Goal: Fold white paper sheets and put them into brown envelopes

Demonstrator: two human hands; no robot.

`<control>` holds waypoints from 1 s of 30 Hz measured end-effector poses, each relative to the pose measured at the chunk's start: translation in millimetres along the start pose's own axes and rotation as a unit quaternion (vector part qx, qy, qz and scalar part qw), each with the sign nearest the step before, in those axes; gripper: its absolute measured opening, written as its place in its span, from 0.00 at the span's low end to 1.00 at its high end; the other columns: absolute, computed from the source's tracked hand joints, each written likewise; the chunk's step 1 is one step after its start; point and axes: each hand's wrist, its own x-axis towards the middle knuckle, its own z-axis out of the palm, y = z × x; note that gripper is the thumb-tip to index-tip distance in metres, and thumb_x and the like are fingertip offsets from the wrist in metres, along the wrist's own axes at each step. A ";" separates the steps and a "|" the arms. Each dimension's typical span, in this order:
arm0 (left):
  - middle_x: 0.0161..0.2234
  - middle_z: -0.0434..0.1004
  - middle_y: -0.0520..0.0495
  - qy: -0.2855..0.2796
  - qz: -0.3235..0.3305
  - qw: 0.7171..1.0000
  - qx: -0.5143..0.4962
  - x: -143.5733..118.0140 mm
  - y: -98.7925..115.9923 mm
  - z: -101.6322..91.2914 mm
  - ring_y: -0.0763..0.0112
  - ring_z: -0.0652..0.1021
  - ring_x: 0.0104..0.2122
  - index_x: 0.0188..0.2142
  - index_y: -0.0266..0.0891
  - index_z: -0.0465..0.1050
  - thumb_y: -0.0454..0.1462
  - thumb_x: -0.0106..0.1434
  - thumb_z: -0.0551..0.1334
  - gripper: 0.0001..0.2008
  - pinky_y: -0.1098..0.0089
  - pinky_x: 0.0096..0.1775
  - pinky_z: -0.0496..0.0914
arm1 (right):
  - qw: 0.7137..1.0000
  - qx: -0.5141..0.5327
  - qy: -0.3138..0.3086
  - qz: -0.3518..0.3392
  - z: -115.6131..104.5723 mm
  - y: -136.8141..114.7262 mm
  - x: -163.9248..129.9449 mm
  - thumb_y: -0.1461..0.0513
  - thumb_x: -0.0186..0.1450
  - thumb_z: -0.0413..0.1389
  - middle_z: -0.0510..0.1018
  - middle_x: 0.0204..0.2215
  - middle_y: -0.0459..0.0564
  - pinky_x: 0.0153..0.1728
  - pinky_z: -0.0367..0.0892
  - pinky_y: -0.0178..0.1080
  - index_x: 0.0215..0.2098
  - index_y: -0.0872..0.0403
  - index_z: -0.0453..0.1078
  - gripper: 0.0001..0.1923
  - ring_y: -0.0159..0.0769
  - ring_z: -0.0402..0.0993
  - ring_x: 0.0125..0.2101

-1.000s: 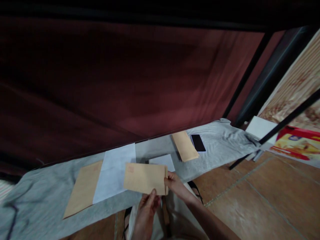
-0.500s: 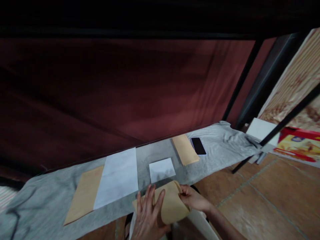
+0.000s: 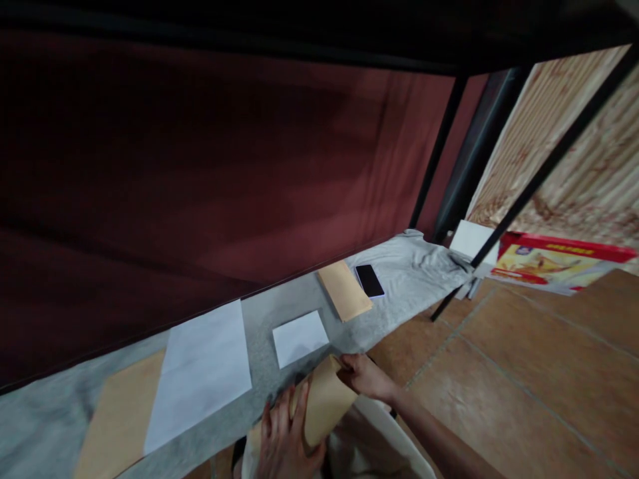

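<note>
A brown kraft paper envelope (image 3: 324, 402) is held above my lap, its near side bent into a curve. My left hand (image 3: 284, 426) grips its left part, with the fingers laid across the top and the thumb at the near edge. At its far right end, my right hand (image 3: 367, 378) pinches the edge where the paper gapes; the fingertips are partly hidden. Just beyond, a small stack of white paper (image 3: 300, 338) lies on the grey cloth (image 3: 259, 346). To its right rests a pile of brown envelopes (image 3: 344, 289).
A phone (image 3: 370, 281) lies beside the envelope pile. Left on the cloth are a large white sheet (image 3: 204, 372) and a brown sheet (image 3: 122, 412). Dark frame bars (image 3: 439, 153) stand at the right, near a red and yellow box (image 3: 554, 263) on the tiled floor (image 3: 524, 352).
The view has turned to the right, so the things on the cloth appear further left. Both hands stay on the envelope, which now looks more steeply tilted and curved.
</note>
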 end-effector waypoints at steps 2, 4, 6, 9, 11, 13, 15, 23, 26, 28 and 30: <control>0.60 0.69 0.38 -0.016 -0.020 1.000 -0.019 0.1 0.2 5.1 0.50 0.70 0.58 0.72 0.40 0.43 0.43 0.55 0.62 0.48 0.50 0.60 0.60 | 0.997 -0.041 0.064 -0.001 -1.3 -2.1 -4.3 0.65 0.64 0.54 0.80 0.34 0.48 0.38 0.68 0.35 0.37 0.54 0.75 0.08 0.38 0.76 0.36; 0.59 0.69 0.36 -0.020 -0.037 0.999 -0.034 0.8 -0.4 8.1 0.50 0.71 0.57 0.72 0.39 0.39 0.44 0.57 0.62 0.49 0.51 0.58 0.63 | 0.990 -0.068 0.125 -0.013 -4.1 -9.0 -10.5 0.64 0.68 0.51 0.80 0.38 0.51 0.42 0.68 0.37 0.41 0.53 0.75 0.10 0.39 0.76 0.39; 0.59 0.69 0.35 -0.003 -0.049 0.998 -0.038 1.7 -1.1 9.1 0.49 0.71 0.56 0.73 0.38 0.35 0.45 0.58 0.62 0.50 0.50 0.57 0.65 | 0.987 -0.082 0.129 -0.038 -6.5 -17.6 -17.2 0.60 0.73 0.47 0.80 0.39 0.52 0.44 0.68 0.38 0.42 0.52 0.75 0.14 0.39 0.77 0.41; 0.58 0.70 0.35 0.013 -0.044 0.998 -0.040 2.1 -1.1 8.2 0.49 0.71 0.55 0.73 0.40 0.33 0.44 0.58 0.61 0.50 0.48 0.57 0.65 | 0.987 -0.126 0.039 -0.092 -5.2 -24.8 -24.4 0.54 0.74 0.48 0.81 0.37 0.51 0.51 0.66 0.43 0.39 0.52 0.76 0.17 0.41 0.77 0.41; 0.57 0.71 0.36 0.012 -0.036 0.999 -0.039 1.4 -0.3 6.4 0.50 0.72 0.55 0.73 0.41 0.34 0.43 0.59 0.60 0.49 0.48 0.58 0.64 | 0.982 -0.156 -0.006 -0.107 -2.1 -23.6 -26.3 0.53 0.73 0.51 0.81 0.34 0.49 0.55 0.63 0.46 0.35 0.51 0.76 0.16 0.41 0.77 0.39; 0.57 0.71 0.36 0.011 -0.032 0.999 -0.031 0.1 0.1 4.5 0.50 0.72 0.55 0.73 0.39 0.37 0.43 0.60 0.60 0.47 0.48 0.58 0.63 | 0.984 -0.153 -0.016 -0.096 -0.3 -20.1 -25.5 0.54 0.71 0.54 0.80 0.29 0.47 0.50 0.66 0.42 0.32 0.52 0.76 0.15 0.38 0.76 0.34; 0.57 0.70 0.34 0.013 -0.039 0.999 -0.021 -1.6 -0.9 3.0 0.49 0.71 0.54 0.72 0.37 0.39 0.45 0.60 0.60 0.46 0.49 0.57 0.63 | 0.991 -0.106 -0.014 -0.081 -2.1 -17.6 -20.1 0.54 0.71 0.53 0.79 0.26 0.45 0.39 0.68 0.36 0.32 0.52 0.76 0.15 0.35 0.74 0.30; 0.56 0.69 0.35 -0.025 -0.114 0.993 -0.009 -15.9 -13.4 -1.6 0.49 0.71 0.54 0.72 0.35 0.39 0.48 0.60 0.59 0.48 0.52 0.56 0.64 | 0.979 -0.142 0.052 -0.135 -14.2 -16.3 88.9 0.68 0.67 0.55 0.76 0.56 0.55 0.60 0.64 0.42 0.57 0.55 0.71 0.20 0.40 0.71 0.57; 0.58 0.68 0.35 -0.055 -0.146 0.988 -0.016 -25.9 -19.3 -0.2 0.48 0.70 0.56 0.72 0.37 0.37 0.49 0.60 0.59 0.48 0.50 0.58 0.62 | 0.967 -0.205 -0.028 -0.152 -0.8 -14.8 138.5 0.67 0.62 0.62 0.71 0.62 0.60 0.63 0.60 0.42 0.60 0.59 0.68 0.27 0.42 0.66 0.62; 0.59 0.67 0.35 -0.066 -0.171 0.983 -0.019 -33.4 -24.0 2.8 0.48 0.70 0.57 0.72 0.37 0.37 0.49 0.60 0.58 0.48 0.49 0.59 0.61 | 0.953 -0.258 -0.078 -0.140 10.7 -14.4 161.3 0.65 0.61 0.65 0.69 0.63 0.60 0.63 0.60 0.44 0.62 0.59 0.67 0.31 0.45 0.64 0.63; 0.59 0.68 0.35 -0.065 -0.183 0.981 -0.020 -40.1 -28.3 5.5 0.48 0.69 0.57 0.72 0.37 0.37 0.50 0.60 0.58 0.48 0.48 0.60 0.60 | 0.942 -0.302 -0.101 -0.107 20.2 -13.4 175.6 0.65 0.59 0.66 0.71 0.61 0.61 0.62 0.61 0.48 0.61 0.58 0.67 0.32 0.49 0.66 0.62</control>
